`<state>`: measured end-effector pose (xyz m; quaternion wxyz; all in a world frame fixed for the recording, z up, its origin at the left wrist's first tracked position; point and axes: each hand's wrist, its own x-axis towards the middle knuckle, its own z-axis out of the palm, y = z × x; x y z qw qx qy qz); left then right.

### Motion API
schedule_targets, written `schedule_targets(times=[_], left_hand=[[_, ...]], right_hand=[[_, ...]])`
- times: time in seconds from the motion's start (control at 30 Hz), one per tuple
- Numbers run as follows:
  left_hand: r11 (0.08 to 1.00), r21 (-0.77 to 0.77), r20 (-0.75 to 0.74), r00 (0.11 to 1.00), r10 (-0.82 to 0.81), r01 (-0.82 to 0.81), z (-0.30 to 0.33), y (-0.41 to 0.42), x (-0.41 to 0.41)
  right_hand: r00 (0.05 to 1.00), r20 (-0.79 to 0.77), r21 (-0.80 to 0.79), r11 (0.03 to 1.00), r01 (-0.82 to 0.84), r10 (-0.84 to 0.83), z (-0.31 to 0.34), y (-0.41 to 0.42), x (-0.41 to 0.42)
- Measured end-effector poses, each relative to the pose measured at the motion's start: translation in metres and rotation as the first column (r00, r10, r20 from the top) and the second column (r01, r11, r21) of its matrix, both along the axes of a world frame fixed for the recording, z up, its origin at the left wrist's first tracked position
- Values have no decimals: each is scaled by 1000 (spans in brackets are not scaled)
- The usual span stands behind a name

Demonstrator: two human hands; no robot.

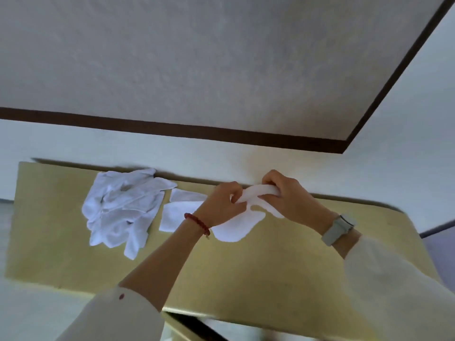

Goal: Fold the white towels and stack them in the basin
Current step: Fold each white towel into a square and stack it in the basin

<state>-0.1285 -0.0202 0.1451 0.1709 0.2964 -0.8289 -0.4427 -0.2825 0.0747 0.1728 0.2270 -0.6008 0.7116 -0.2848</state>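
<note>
Both hands hold one white towel (236,223) above the yellowish table (283,262), close to the wall. My left hand (222,204) pinches its upper edge, and my right hand (283,195) grips the same edge a little further right. The rest of the towel hangs down between my wrists. A loose heap of crumpled white towels (120,207) lies on the table to the left. Two flat white towel pieces (177,212) lie between the heap and my left hand. No basin is in view.
The table stands against a pale wall (172,148) with a dark trim strip (172,127). Its right corner is rounded. A dark gap (194,327) opens below the table's near edge. My left wrist wears a red bead bracelet, my right a watch.
</note>
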Motion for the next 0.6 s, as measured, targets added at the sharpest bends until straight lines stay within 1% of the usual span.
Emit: schedule_targets(times=[0.1,0.17,0.23,0.3,0.37,0.43,0.5,0.57,0.6], left_hand=[[992,6,9,992,129,-129,4,25,4],[986,2,70,984,165,-165,5,33,17],[981,-58,159,968,192,-185,5,35,35],[960,-149,245,932,267,-236,6,35,52],[931,-222,293,891,346,-289,7,31,63],[887,-310,264,865,427,-343,14,28,73],[821,-411,177,850,497,-395,21,23,84],[757,-498,91,842,532,-424,26,21,94],[739,-524,63,846,530,-424,26,21,98]], right_hand=[[999,-13,-15,999,-48,48,5,15,-12],[996,-40,-18,997,-76,75,7,21,-16],[991,-96,-16,995,-98,96,7,22,-20],[984,-144,-12,994,-108,105,4,20,-22],[984,-161,-43,995,-88,80,0,16,-24],[988,-154,-120,992,-44,25,0,10,-23],[991,-133,-198,980,7,-34,4,3,-20],[992,-118,-239,971,13,-42,8,0,-15],[993,-116,-248,969,3,-32,8,1,-14]])
